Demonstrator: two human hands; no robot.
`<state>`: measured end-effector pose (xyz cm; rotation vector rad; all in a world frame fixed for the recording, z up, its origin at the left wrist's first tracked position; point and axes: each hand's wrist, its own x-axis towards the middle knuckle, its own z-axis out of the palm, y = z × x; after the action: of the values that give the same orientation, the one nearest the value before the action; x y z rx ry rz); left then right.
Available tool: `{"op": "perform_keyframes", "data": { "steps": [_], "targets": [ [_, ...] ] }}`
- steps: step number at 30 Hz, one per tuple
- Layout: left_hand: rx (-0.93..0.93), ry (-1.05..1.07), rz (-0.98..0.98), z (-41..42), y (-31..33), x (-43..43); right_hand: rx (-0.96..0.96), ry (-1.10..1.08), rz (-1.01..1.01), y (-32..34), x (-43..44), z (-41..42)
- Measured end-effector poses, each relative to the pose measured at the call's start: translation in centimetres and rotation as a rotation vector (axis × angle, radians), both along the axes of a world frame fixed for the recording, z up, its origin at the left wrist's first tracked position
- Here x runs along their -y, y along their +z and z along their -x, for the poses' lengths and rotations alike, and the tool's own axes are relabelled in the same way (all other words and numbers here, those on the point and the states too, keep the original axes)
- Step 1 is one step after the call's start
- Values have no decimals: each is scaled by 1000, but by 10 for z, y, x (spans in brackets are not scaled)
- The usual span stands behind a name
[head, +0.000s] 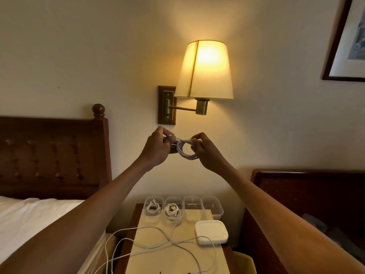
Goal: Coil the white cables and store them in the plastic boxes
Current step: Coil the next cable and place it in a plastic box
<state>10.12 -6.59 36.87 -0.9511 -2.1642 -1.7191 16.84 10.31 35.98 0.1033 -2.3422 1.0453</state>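
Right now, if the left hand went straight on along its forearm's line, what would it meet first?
Probably the wall lamp's brass arm, above the left hand; depth is unclear. The coiled white cable it pinches lies to its right, off that line.

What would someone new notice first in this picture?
The lit wall lamp glows at top centre. Just below it, the left hand and right hand hold a coiled white cable aloft. Lower down, loose white cables sprawl on the nightstand before a row of clear plastic boxes.
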Motion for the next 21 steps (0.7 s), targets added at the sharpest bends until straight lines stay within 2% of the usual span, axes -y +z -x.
{"op": "perform_keyframes", "data": {
  "steps": [5, 8, 11, 16, 21],
  "targets": [
    [164, -138, -47, -2, -1, 5, -28, 10, 34, -8, 4, 2],
    [144, -189, 45, -2, -5, 6, -37, 21, 30, -9, 6, 5],
    [134, -187, 68, -2, -11, 5, -53, 42, 17, -11, 6, 6],
    [303, -239, 81, 3, -20, 10, -43, 77, 14, -25, -3, 3],
    [295, -201, 54, 4, -38, 3, -4, 116, 91, -45, -13, -1]
  ]
}}
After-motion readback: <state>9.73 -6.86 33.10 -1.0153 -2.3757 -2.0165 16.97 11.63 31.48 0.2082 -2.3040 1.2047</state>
